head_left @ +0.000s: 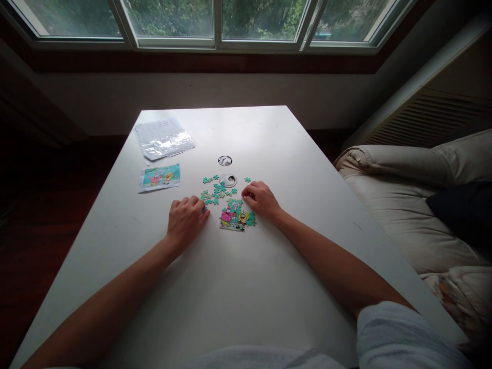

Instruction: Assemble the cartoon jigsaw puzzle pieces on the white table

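Observation:
A partly joined jigsaw puzzle [232, 214] lies flat on the white table, showing pink, yellow and teal cartoon figures. Loose teal puzzle pieces [216, 195] are scattered just beyond it. On their left rests my left hand [186, 219], its fingers curled and closed by the nearest pieces; what the fingertips hold, if anything, is hidden. My right hand [262, 200] is at the puzzle's upper right corner, thumb and fingers drawn together in a pinch. Anything between them is too small to make out. One stray puzzle piece [247, 180] lies beyond that hand.
On the white table [238, 287], a small picture sheet [160, 178] with similar cartoon figures lies left, below a clear plastic bag [164, 138] with papers. A round grommet [228, 180] and a round hole [225, 161] are beyond the pieces. A beige sofa [384, 215] stands right.

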{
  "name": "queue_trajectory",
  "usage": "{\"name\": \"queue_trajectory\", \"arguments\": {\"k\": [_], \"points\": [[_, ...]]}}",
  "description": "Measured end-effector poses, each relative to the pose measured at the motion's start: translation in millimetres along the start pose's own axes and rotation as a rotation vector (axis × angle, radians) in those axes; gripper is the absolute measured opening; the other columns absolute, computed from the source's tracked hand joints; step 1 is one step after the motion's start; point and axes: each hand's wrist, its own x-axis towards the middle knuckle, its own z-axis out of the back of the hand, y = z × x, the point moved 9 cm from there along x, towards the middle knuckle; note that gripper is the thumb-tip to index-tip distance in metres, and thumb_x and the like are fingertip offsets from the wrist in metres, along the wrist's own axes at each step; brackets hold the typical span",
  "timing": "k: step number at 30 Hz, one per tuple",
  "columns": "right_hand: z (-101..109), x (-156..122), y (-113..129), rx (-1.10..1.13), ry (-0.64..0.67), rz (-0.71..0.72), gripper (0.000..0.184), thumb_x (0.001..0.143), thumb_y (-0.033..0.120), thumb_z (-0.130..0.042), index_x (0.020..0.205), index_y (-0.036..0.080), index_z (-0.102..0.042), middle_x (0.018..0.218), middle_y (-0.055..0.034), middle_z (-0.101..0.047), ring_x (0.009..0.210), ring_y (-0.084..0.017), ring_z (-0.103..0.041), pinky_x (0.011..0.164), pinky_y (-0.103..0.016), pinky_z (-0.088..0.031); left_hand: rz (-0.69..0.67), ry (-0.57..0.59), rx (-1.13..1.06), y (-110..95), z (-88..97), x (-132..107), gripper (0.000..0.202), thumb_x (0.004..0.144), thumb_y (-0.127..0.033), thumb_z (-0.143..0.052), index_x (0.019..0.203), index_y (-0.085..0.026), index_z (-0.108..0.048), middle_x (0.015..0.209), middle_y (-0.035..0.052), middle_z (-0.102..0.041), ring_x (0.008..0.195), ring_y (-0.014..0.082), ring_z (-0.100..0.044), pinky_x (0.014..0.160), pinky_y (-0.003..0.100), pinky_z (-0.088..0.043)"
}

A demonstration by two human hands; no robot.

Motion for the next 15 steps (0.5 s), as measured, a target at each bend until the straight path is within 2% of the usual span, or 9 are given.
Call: {"name": "queue_trajectory", "arguments": {"k": [7,15], "points": [[0.6,0.4,0.8,0.000,0.004,0.003,0.015,0.085,0.014,-0.056,0.083,0.023,-0.067,0.087,-0.0049,-0.064,0.089,-0.023,-0.053,0.084,-0.038,-0.042,0.023,0.002,-0.121,10.2,-2.8,-1.0,0.018,0.094,-0.037,-0.057,0.101,-0.024,-0.066,0.104,0.0079,-0.068,0.098,0.0275,-0.060,0.083,0.041,-0.037],[0.9,-0.2,0.9,-0.001,0.003,0.011,0.015,0.086,0.014,-0.056,0.083,0.023,-0.068,0.088,-0.0049,-0.065,0.089,-0.023,-0.053,0.083,-0.037,-0.041,0.025,0.026,-0.104,14.9,-5.3,-1.3,0.016,0.094,-0.036,-0.057,0.099,-0.025,-0.067,0.103,0.0073,-0.069,0.099,0.0265,-0.061,0.085,0.041,-0.037]]}}
